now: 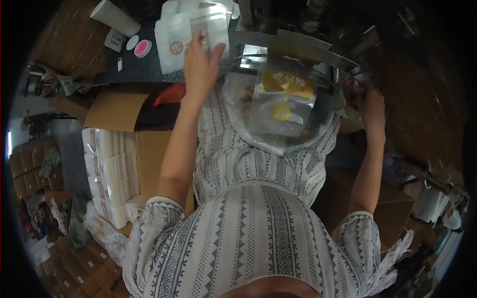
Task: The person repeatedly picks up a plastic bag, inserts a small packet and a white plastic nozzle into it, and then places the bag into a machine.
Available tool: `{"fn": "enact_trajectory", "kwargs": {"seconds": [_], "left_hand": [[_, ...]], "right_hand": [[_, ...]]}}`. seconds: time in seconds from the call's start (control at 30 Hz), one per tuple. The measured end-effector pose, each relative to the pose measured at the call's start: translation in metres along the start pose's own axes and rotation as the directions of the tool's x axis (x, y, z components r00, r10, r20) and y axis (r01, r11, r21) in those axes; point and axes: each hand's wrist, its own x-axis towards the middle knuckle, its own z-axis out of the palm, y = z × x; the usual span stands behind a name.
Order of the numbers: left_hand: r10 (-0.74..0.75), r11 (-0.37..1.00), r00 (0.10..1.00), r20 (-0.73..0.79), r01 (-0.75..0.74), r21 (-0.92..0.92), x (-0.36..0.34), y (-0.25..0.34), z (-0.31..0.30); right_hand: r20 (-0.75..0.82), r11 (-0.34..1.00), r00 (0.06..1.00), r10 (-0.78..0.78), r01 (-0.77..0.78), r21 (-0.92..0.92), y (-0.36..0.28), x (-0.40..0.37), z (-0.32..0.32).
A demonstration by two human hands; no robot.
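My left hand (201, 67) rests on a stack of whitish printed pouches (166, 49) on the dark table, its thumb and fingers apart. At the right, beside the metal machine, my right hand (371, 107) is curled; what lies in its fingers is dim and partly hidden. Between my arms, a clear pouch with a gold printed band (285, 104) lies over a round, plastic-lined basin (238, 126) at my lap. The metal edge of a machine (313, 47) stands just beyond that pouch.
On the table's left are a white cup (115, 17), a small pink-filled round container (142, 48) and a labelled card (115, 39). An open cardboard box (117, 107) stands below, by stacked white packs (109, 174). Several brown cartons (74, 263) cover the lower left.
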Motion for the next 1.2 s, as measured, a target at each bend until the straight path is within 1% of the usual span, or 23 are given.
{"fn": "enact_trajectory", "kwargs": {"seconds": [0.03,0.07,0.1,0.13,0.2,0.23,0.3,0.43,0.53,0.6,0.63,0.7,0.73,0.8,0.83,0.9,0.93,0.97,1.0,1.03,1.1,1.13,1.2], "left_hand": [[0.118,0.916,0.993,0.012,-0.113,0.385,0.002,-0.028,-0.005],[0.226,0.679,0.972,0.062,-0.203,0.706,0.001,-0.050,-0.002],[0.305,0.649,0.942,0.138,-0.312,0.693,-0.022,-0.056,0.007],[0.311,0.646,0.939,0.144,-0.321,0.693,-0.035,-0.049,0.001],[0.337,0.622,0.919,0.207,-0.382,0.683,-0.051,-0.035,-0.003],[0.340,0.632,0.913,0.224,-0.398,0.665,-0.052,-0.034,-0.006],[0.283,0.618,0.945,0.165,-0.311,0.722,-0.050,-0.035,-0.020],[0.350,0.607,0.925,0.149,-0.345,0.716,-0.047,-0.025,-0.029],[0.368,0.600,0.911,0.184,-0.384,0.701,-0.047,-0.024,-0.035],[0.273,0.741,0.950,0.153,-0.310,0.596,-0.047,-0.023,-0.037],[0.269,0.743,0.952,0.146,-0.302,0.597,-0.050,-0.020,-0.037],[0.313,0.766,0.946,0.088,-0.307,0.565,-0.062,-0.009,-0.037],[0.304,0.765,0.949,0.082,-0.295,0.572,-0.067,0.000,-0.035],[0.376,0.762,0.924,0.071,-0.351,0.544,-0.074,0.020,-0.027],[0.373,0.759,0.925,0.070,-0.347,0.551,-0.075,0.027,-0.023],[0.455,0.751,0.887,0.081,-0.431,0.501,-0.077,0.038,-0.016],[0.459,0.748,0.885,0.078,-0.432,0.504,-0.076,0.045,-0.014],[0.460,0.762,0.883,0.090,-0.445,0.471,-0.078,0.052,-0.013],[0.462,0.775,0.881,0.101,-0.457,0.437,-0.080,0.055,-0.012],[0.462,0.774,0.881,0.101,-0.456,0.438,-0.081,0.056,-0.012],[0.453,0.785,0.852,0.264,-0.521,0.336,-0.083,0.057,-0.011],[0.452,0.785,0.852,0.264,-0.521,0.335,-0.085,0.055,-0.007],[0.387,0.878,0.826,0.410,-0.466,0.109,-0.091,0.051,0.004]], "right_hand": [[0.000,1.000,1.000,0.004,-0.004,0.000,-0.002,-0.003,-0.003],[0.039,0.997,0.998,0.039,-0.042,0.059,-0.006,-0.003,-0.007],[0.082,0.990,0.994,0.073,-0.082,0.118,-0.008,-0.003,-0.009],[0.078,0.989,0.994,0.080,-0.089,0.122,-0.007,-0.003,-0.008],[0.092,0.998,0.996,0.007,-0.014,0.069,0.004,-0.007,-0.007],[0.094,0.998,0.995,0.032,-0.037,0.054,0.007,-0.010,-0.008],[0.129,0.999,0.991,-0.024,0.027,-0.023,0.005,-0.009,-0.009],[0.130,0.998,0.991,-0.032,0.023,0.066,0.006,-0.012,-0.015],[0.060,0.991,0.992,-0.109,0.104,0.087,0.013,-0.012,-0.009],[0.097,1.000,0.995,-0.025,0.025,-0.007,0.009,-0.015,-0.012],[0.100,0.999,0.995,-0.032,0.033,-0.009,0.006,-0.017,-0.014],[-0.056,0.972,0.998,0.035,-0.020,0.235,-0.001,-0.024,-0.019],[-0.048,0.971,0.999,0.024,-0.012,0.239,-0.012,-0.027,-0.024],[0.026,0.793,1.000,-0.002,-0.014,0.609,-0.047,-0.032,-0.036],[0.029,0.789,1.000,-0.008,-0.012,0.614,-0.065,-0.034,-0.037],[0.049,0.778,0.978,-0.202,0.129,0.615,-0.098,-0.038,-0.036],[0.044,0.775,0.978,-0.205,0.135,0.617,-0.107,-0.037,-0.031],[-0.058,0.787,0.939,-0.339,0.317,0.529,-0.113,-0.037,-0.024],[-0.144,0.767,0.869,-0.473,0.487,0.419,-0.117,-0.036,-0.020],[-0.145,0.766,0.869,-0.473,0.487,0.420,-0.121,-0.036,-0.021],[-0.039,0.668,0.804,-0.594,0.519,0.534,-0.126,-0.037,-0.023],[-0.038,0.668,0.804,-0.593,0.518,0.534,-0.127,-0.037,-0.021],[0.099,0.588,0.797,-0.596,0.349,0.730,-0.126,-0.039,-0.016]]}}
